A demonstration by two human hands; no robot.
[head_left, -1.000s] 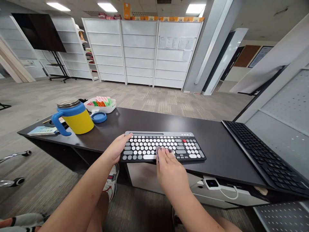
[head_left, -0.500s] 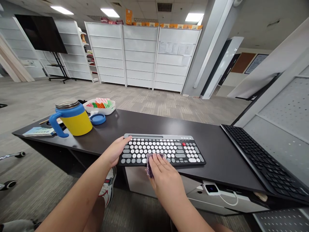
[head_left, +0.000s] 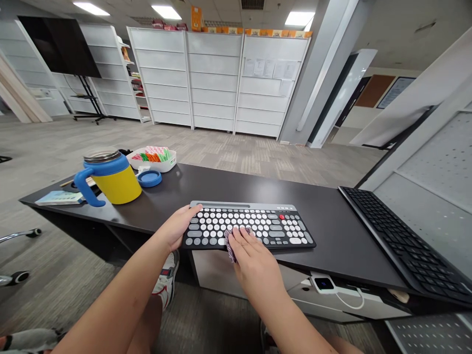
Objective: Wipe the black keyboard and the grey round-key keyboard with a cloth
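Note:
A keyboard [head_left: 275, 227] with round white and grey keys and one red key lies near the front edge of the dark desk. My left hand [head_left: 179, 227] grips its left end, thumb on top and the other fingers mostly hidden. Over the lower middle keys, my right hand [head_left: 254, 255] presses a striped purple cloth [head_left: 230, 248] down with its fingers. Part of the cloth hangs past the keyboard's front edge; the rest is covered by the hand.
On the left of the desk [head_left: 236, 182] stand a yellow and blue mug [head_left: 120, 186], its blue lid [head_left: 149, 178], a white basket [head_left: 167, 164] of colourful packets and a booklet [head_left: 61, 197]. A second black keyboard [head_left: 401, 241] lies at the right. A small white device [head_left: 323, 283] sits below the desk edge.
My right hand and the cloth have shifted slightly up and to the right over the keys. The left hand keeps its hold on the keyboard. The camera view has moved a little.

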